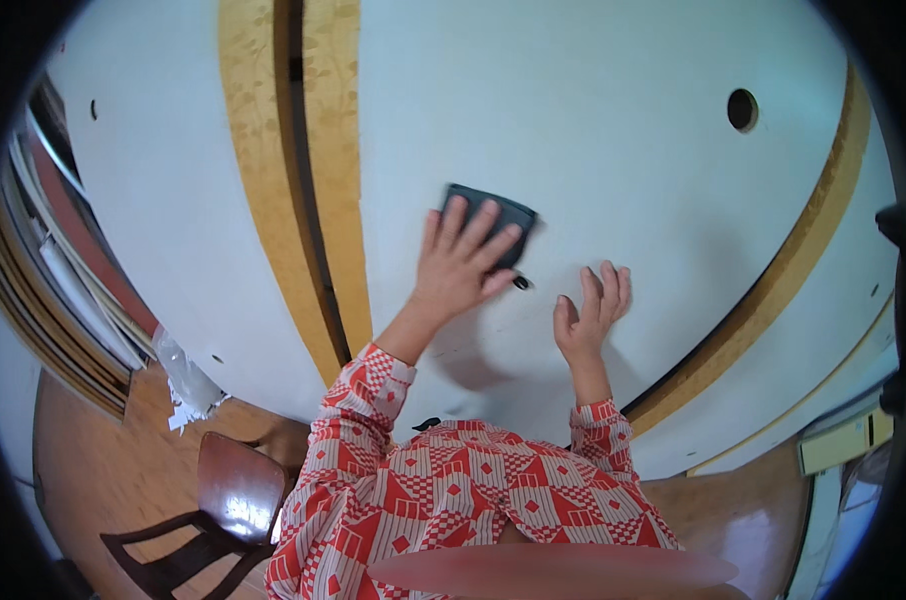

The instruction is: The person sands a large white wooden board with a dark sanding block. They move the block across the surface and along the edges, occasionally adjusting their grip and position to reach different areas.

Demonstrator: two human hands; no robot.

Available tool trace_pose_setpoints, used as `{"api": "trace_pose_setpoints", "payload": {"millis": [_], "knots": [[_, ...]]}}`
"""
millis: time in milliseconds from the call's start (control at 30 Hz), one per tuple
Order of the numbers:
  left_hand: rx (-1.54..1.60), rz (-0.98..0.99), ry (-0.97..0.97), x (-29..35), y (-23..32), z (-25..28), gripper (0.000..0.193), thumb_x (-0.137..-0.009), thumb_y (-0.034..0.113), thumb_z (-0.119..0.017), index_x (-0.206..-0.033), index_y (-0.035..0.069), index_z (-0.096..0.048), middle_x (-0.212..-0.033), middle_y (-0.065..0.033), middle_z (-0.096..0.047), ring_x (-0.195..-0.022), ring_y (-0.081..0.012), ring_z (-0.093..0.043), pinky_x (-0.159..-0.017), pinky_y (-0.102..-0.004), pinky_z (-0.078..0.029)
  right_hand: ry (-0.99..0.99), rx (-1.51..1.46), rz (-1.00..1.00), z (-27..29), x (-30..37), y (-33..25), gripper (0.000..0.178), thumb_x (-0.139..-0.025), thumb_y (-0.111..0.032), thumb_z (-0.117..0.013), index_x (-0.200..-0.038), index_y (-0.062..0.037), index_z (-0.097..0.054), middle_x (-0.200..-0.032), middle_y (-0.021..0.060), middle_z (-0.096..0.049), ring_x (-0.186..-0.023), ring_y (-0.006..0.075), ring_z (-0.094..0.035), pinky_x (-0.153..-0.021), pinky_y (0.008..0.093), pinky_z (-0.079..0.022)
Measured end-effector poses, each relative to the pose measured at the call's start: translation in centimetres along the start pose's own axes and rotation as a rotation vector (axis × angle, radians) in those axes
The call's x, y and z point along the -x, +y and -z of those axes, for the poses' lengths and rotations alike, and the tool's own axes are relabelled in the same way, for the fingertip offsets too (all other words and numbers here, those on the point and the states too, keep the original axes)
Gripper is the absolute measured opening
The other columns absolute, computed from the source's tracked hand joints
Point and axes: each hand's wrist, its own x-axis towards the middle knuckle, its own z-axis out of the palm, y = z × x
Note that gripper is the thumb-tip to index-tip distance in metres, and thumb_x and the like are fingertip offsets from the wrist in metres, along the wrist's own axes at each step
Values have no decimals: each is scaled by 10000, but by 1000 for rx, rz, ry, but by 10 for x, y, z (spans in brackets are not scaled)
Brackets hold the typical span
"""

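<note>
A dark blue-green, flat, wallet-like pouch (513, 212) lies on the white tabletop (593, 120). My left hand (460, 262) is over it, fingers spread across its surface and thumb out to the right. The palm hides the pouch's lower left part. Just below the thumb is a small black piece (522, 283); whether it is joined to the pouch I cannot tell. My right hand (593, 312) is to the right, apart from the pouch. Its fingers are loosely bent and separated, with nothing in them.
Yellow-edged white tables meet at a dark gap (311, 190) on the left. A round hole (742, 110) pierces the tabletop at far right. Stacked boards (68, 290) lean at the left, near a crumpled clear plastic bag (188, 375). A dark wooden chair (238, 485) stands lower left.
</note>
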Motion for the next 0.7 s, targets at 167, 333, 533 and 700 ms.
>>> {"api": "trace_pose_setpoints", "payload": {"millis": [167,333,533,700], "knots": [[-108,199,184,5,-92,43,798,-853,499,-761,-1522,159,-491,-1673,-207,-269,-1560,-483,-140,-1226,-658,-102,-1,52,42,3,0,2,516,-905,-192,-649,-1396,-54,-571,-1565,166,-414,-1509,427,-258,-1189,607,-196],[-162,224,231,-13,-110,60,785,-896,455,-729,-1553,138,-437,-1686,-221,-221,-1563,-486,-116,-1226,-645,-105,4,50,43,1,-1,1,508,-880,-210,-667,-1367,-84,-594,-1556,144,-430,-1514,400,-264,-1181,608,-199],[-37,66,122,-54,-49,29,826,-820,461,-792,-1543,221,-473,-1683,-200,-249,-1555,-495,-140,-1215,-677,-122,3,-43,26,-2,-3,-2,568,-867,-132,-669,-1415,-57,-536,-1557,145,-417,-1500,409,-292,-1193,599,-221],[118,-149,-61,-59,36,-7,746,-832,517,-752,-1507,292,-528,-1659,-119,-342,-1545,-441,-224,-1212,-659,-160,38,-69,-34,0,-2,-2,608,-881,-119,-663,-1453,-24,-480,-1556,184,-401,-1497,443,-284,-1204,593,-231]]}}
